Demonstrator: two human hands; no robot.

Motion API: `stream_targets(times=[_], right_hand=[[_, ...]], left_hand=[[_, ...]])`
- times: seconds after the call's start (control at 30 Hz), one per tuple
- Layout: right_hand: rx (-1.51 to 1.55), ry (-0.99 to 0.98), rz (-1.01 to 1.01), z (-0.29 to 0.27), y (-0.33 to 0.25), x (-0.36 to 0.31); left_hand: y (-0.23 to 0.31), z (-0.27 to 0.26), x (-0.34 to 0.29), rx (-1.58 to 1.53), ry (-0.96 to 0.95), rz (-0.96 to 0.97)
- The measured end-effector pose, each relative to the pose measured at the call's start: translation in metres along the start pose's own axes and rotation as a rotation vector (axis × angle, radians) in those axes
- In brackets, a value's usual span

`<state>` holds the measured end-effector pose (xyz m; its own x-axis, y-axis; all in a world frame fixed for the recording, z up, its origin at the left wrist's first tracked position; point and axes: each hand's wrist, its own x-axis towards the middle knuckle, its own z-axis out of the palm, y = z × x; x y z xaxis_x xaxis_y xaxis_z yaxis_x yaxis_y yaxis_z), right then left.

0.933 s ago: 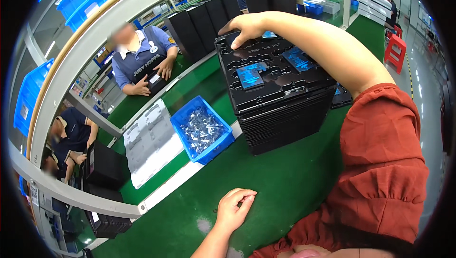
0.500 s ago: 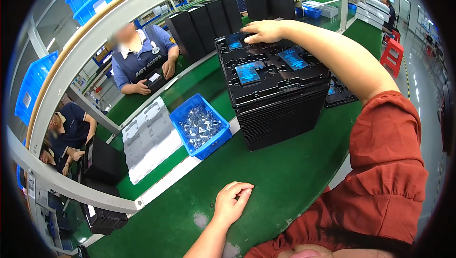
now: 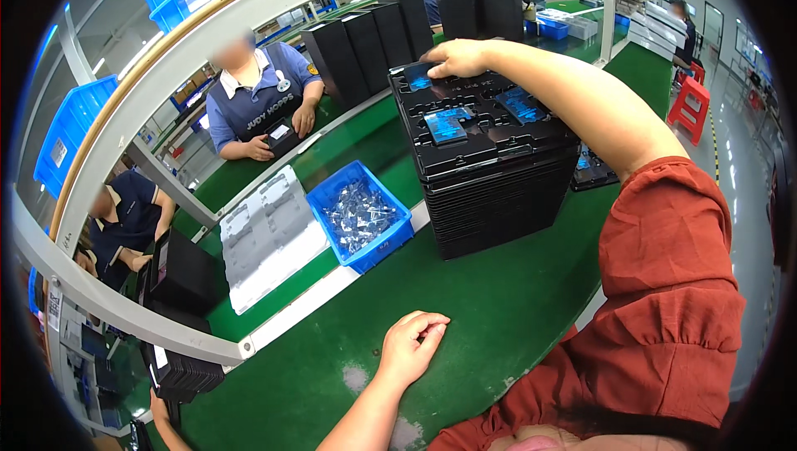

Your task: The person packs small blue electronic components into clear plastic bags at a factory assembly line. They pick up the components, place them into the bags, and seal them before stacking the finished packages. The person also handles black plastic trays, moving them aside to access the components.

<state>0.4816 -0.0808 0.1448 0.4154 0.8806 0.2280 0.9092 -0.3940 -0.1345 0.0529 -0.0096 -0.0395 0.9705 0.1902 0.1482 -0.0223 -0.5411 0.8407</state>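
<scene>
Tabletop (image 3: 506,302), green, under black trays (image 3: 498,206), shiny floor (image 3: 745,152) beyond

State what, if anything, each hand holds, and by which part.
Left hand holds nothing visible. Right hand is at the far edge of the top tray; any hold cannot be told.

Black trays (image 3: 502,202); blue pieces (image 3: 447,126); green tabletop (image 3: 498,302), pale grey patches (image 3: 355,379); blue bin (image 3: 383,248); rust-red sleeve (image 3: 668,243).

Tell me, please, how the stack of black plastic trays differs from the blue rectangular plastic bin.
The stack of black plastic trays stands taller than the blue rectangular plastic bin. The stack's top tray carries a few flat, blue-faced pieces lying apart; the bin holds a loose heap of small pieces. Both carry pieces.
</scene>
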Motion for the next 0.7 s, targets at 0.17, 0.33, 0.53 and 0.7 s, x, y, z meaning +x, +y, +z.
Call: stream_targets(times=[0.17,0.33,0.53,0.7], right_hand=[[0.036,-0.012,0.026,-0.02,-0.024,0.003],[0.018,-0.008,0.073,-0.026,-0.012,-0.01],[0.134,-0.13,0.048,-0.037,-0.015,-0.03],[0.138,-0.087,0.308,-0.034,0.027,-0.06]], left_hand=[[-0.001,-0.002,-0.001,-0.016,0.018,-0.004],[-0.001,-0.001,0.0,-0.004,0.007,0.009],[-0.002,-0.002,-0.001,-0.016,0.014,0.02],[-0.001,-0.001,0.0,-0.013,0.003,0.014]])
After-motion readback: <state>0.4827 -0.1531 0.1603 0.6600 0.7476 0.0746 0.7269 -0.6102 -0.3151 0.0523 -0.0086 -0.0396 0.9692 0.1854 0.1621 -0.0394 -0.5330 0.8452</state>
